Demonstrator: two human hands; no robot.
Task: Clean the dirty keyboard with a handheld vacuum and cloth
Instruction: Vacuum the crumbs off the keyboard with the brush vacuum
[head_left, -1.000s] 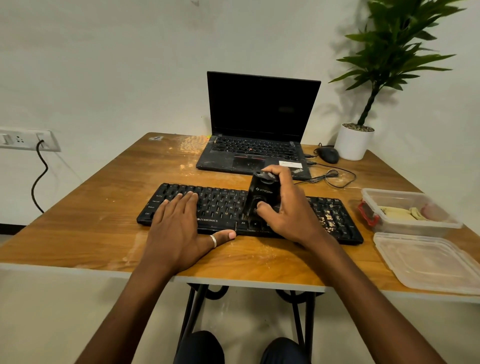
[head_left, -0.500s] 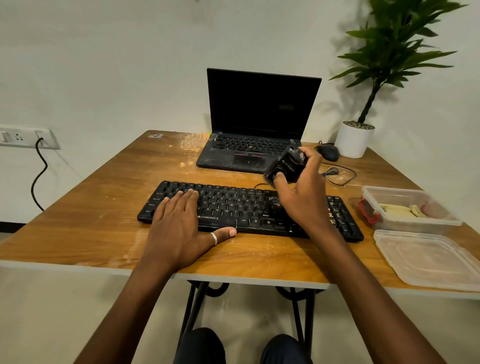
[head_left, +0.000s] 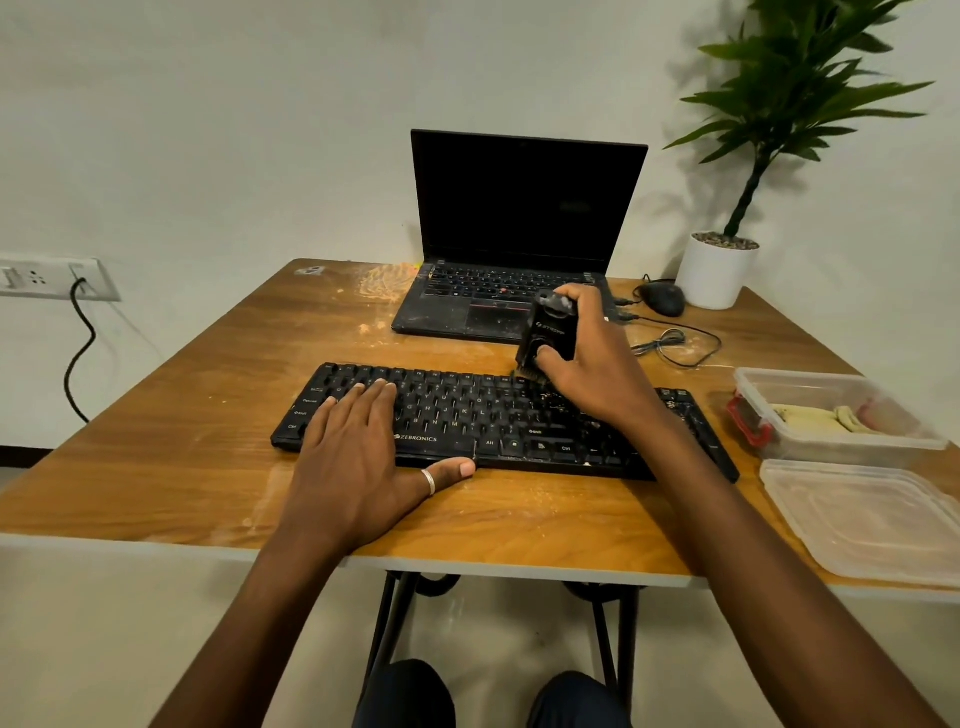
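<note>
A black keyboard (head_left: 467, 421) lies across the wooden table, with pale crumbs on its right keys. My left hand (head_left: 358, 457) rests flat on the keyboard's left half, fingers spread, thumb at the front edge. My right hand (head_left: 597, 369) grips a small black handheld vacuum (head_left: 548, 332) held upright, with its brush nozzle touching the keyboard's back edge right of the middle. A folded yellowish cloth (head_left: 815, 418) lies inside a clear plastic box (head_left: 831, 384) at the right.
An open black laptop (head_left: 519, 249) stands behind the keyboard. A mouse (head_left: 662, 299) with a coiled cable and a white potted plant (head_left: 719, 270) are at the back right. The box's clear lid (head_left: 872, 525) lies at the front right edge. Dust streaks mark the table (head_left: 182, 415).
My right hand lifted the vacuum off the keyboard, tilted it up toward the laptop, then brought it down upright at the keyboard's back edge. My left hand stayed put.
</note>
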